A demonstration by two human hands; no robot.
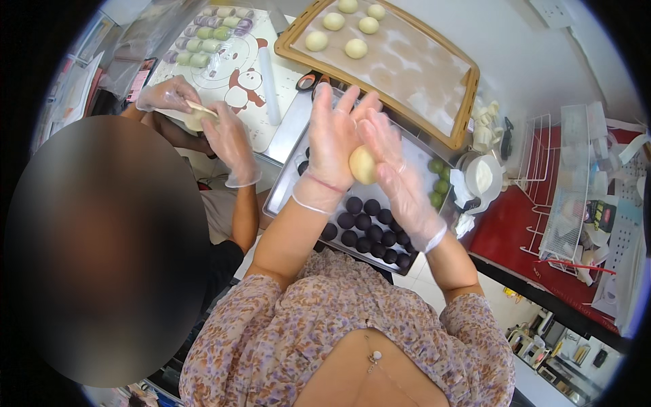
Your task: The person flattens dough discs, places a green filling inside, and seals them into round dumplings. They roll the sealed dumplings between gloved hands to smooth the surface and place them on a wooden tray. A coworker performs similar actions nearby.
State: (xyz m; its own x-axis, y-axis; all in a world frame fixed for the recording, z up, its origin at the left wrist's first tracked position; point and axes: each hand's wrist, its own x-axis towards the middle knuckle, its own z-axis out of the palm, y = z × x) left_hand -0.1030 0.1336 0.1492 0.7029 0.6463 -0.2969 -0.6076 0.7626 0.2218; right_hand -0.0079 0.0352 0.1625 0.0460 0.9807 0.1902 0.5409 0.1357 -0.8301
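A pale yellow dough ball (362,165) sits pressed between my two palms, above a metal baking tray (285,191). My left hand (330,140), in a clear plastic glove, has its palm against the ball's left side with fingers stretched away from me. Gloved the same way, my right hand (394,168) cups the ball from the right, its fingers blurred. Dark purple-black balls (363,222) lie in rows on the tray below, and several green balls (438,184) line its right side. My hands and forearms hide part of the tray.
Several pale dough balls (334,22) rest on a paper-lined tan tray (470,102) beyond. At left, a co-worker's gloved hands (231,137) hold flattened dough (196,120) near a printed mat (285,84), rolling pin (269,86) and scissors (307,81). A bowl of white powder (480,175) stands right.
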